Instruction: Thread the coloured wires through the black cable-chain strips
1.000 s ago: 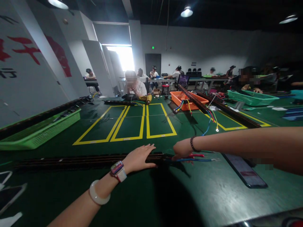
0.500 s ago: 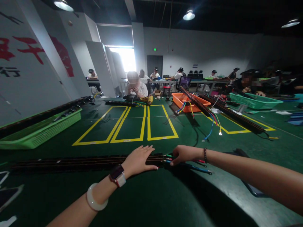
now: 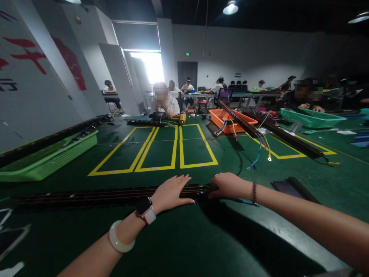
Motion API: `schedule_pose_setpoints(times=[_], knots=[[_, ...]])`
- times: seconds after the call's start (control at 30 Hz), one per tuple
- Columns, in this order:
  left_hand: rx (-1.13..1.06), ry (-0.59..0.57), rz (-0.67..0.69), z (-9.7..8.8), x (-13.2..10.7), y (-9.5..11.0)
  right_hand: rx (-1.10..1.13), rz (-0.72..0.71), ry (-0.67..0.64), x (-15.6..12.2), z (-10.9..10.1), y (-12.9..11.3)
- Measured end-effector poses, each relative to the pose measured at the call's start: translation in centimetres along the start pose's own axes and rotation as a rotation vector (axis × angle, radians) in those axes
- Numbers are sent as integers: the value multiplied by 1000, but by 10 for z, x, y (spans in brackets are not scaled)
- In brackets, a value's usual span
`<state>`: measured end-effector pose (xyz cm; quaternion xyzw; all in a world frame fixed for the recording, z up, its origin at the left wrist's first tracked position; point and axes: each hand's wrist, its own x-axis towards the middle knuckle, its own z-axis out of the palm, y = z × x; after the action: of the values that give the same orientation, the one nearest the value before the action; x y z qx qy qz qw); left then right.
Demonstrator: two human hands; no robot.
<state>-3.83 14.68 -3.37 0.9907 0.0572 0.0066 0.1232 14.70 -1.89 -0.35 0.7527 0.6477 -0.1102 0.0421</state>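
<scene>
A long black cable strip (image 3: 100, 195) with coppery lines along its length lies across the near part of the green table. My left hand (image 3: 170, 194) rests on it near its right end, palm down, fingers stretched out. Beside it, at the strip's end, my right hand (image 3: 227, 185) is curled round the wires that come out there, thumb and fingers pressed together. A blue wire (image 3: 243, 201) sticks out to the right under that hand. The other wires are mostly hidden by the fingers.
Yellow tape frames (image 3: 155, 169) mark the table. A green basket (image 3: 66, 154) stands left, an orange basket (image 3: 230, 127) and a teal basket (image 3: 314, 118) right, with similar strips and loose wires about them. A dark phone-like slab (image 3: 288, 190) lies near my right forearm. Co-workers sit beyond.
My right hand has closed further over the wires, so the green and red ones hardly show now. My left hand stays on the strip. The view has tilted down slightly.
</scene>
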Motion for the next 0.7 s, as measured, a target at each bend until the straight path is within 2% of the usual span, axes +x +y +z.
schedule_pose_setpoints(times=[0.13,0.23,0.4,0.7], knots=[[-14,-3,1,0,0,-1,94,29,136,-9,10,2],[-30,-3,2,1,0,-4,153,1,170,-13,22,4],[-62,5,3,1,0,-6,222,4,140,-16,32,10],[-34,-19,-22,0,1,-8,410,37,45,-35,23,29]])
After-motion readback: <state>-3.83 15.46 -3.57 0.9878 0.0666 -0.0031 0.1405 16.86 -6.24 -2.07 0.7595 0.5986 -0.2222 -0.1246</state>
